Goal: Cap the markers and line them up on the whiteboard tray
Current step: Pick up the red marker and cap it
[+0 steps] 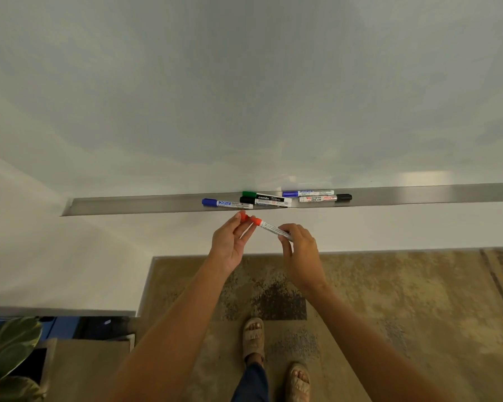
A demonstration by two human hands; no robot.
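Note:
My right hand [298,248] pinches the rear of a white marker [272,228] with an orange front end, held just below the metal whiteboard tray [128,205]. My left hand [230,242] holds its orange cap [244,217] at the fingertips, a small gap from the marker's tip. On the tray lie several capped markers: a blue one [225,203] at the left, a green one [253,194] and a black one [265,201] overlapping in the middle, another blue one [307,193] and a black-capped one [324,198] at the right.
The whiteboard [244,97] fills the upper view. The tray runs on to the left and right of the markers. Below are a patterned rug [389,300], my sandalled feet [254,338], and a leafy plant [9,352] at the bottom left.

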